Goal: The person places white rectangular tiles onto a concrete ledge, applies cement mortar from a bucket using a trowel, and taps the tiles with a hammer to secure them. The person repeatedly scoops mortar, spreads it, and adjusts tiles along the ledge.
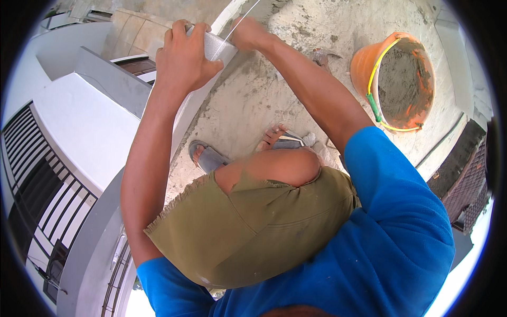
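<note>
The left hand point(185, 55) clamps shut over a pale grey concrete block point(214, 47) on the white parapet edge point(187, 113), while the right hand point(248, 34), just beside it, pinches a thin white string line point(240, 24), best kept taut and flush with the block's top.

Two hands, one block, one string, one bucket, two sandals

Left hand point(185, 55) fingers point(182, 31) curl over one grey block point(216, 46); one thin string point(240, 21) runs beside right hand point(248, 34) fingers; one orange bucket point(364, 63) of mortar and two grey sandals point(208, 157) lie apart from them.
</note>
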### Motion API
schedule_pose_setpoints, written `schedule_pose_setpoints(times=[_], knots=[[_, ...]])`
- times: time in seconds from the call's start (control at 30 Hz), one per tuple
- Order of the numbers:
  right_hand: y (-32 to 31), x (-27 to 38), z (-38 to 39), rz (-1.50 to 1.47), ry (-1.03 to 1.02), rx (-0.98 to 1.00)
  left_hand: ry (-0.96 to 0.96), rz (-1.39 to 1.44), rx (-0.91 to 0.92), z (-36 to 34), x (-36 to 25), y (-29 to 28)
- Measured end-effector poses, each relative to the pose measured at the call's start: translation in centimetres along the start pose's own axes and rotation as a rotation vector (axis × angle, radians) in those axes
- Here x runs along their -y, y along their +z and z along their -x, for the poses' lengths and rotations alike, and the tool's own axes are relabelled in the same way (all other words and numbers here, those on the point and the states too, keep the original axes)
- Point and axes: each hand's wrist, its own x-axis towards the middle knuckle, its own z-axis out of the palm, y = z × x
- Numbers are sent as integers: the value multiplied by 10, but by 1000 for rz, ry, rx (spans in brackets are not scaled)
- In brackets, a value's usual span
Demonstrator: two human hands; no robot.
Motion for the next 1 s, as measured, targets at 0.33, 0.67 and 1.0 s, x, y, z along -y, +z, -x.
schedule_pose_setpoints(times=[0.33,0.67,1.0], knots=[[8,12,-10,77,25,-6,-7,-30,5,3,1,0],[17,12,-38,188,-21,78,-3,-44,1,4,4,1],[20,8,-44,134,28,88,23,-31,-3,-1,3,0]])
